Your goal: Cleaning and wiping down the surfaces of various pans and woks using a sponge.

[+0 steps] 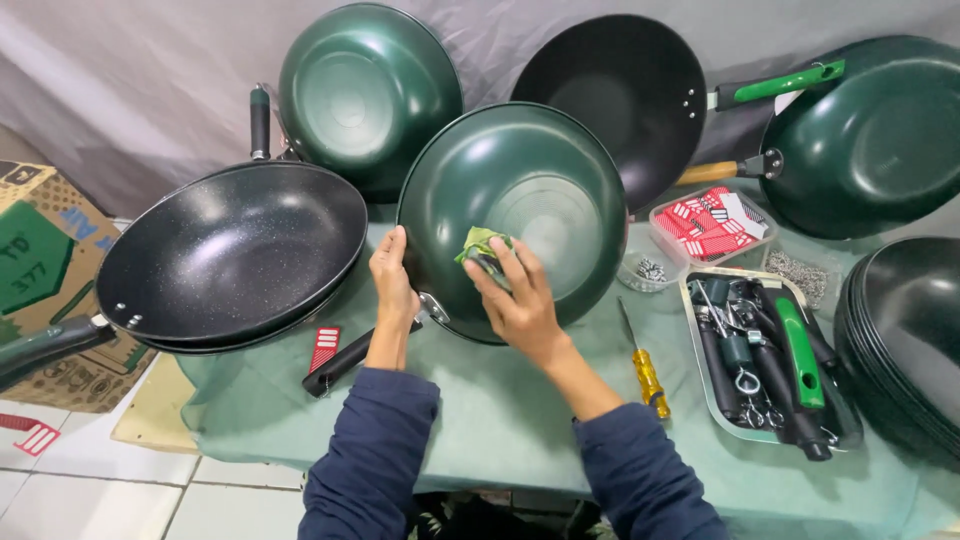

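Note:
A dark green wok (540,190) stands tilted on its edge on the table with its outer bottom facing me. My left hand (392,282) grips its rim on the left side, by the metal handle bracket. Pressed against the wok's outer surface, my right hand (515,295) holds a folded green cloth (482,245). A black handle (352,358) with a red tag lies on the green table cover (500,400) just below my left hand.
Stacked black woks (235,250) sit at the left, more green and black woks lean at the back and right. A metal tray (702,375) of handles, a yellow screwdriver (645,370), a tub of red tags (712,225) and screws lie to the right. A cardboard box (45,270) stands far left.

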